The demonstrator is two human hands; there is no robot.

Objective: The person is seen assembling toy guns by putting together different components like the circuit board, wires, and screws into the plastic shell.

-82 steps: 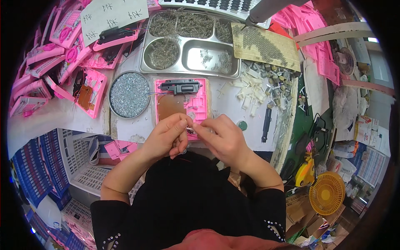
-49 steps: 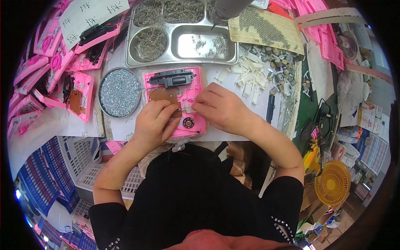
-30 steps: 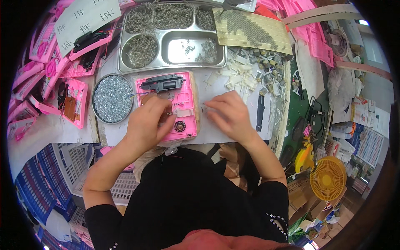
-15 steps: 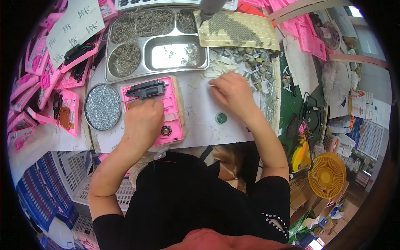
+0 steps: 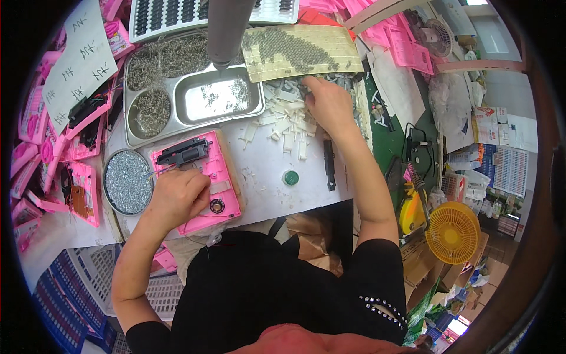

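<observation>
A pink plastic housing lies on the worktable in front of me, with a black mechanism, wires and a small round part fitted in it. My left hand rests on its left half with fingers curled closed; whatever they hold is hidden. Farther right, my right hand reaches to the pile of small white plastic parts, near the edge of a yellowish sheet carrying rows of tiny grey pieces. Its fingertips are bent down among the parts, and their grip is unclear.
A metal compartment tray holds springs and small metal pieces. Left of the housing stands a round dish of screws. A grey cylindrical tool hangs above. A green round piece and a black bar lie nearby. Pink housings crowd the left.
My right hand has moved away from me and rightward over the pile, uncovering white parts and the black bar. My left hand stays on the housing. The whole view has shifted.
</observation>
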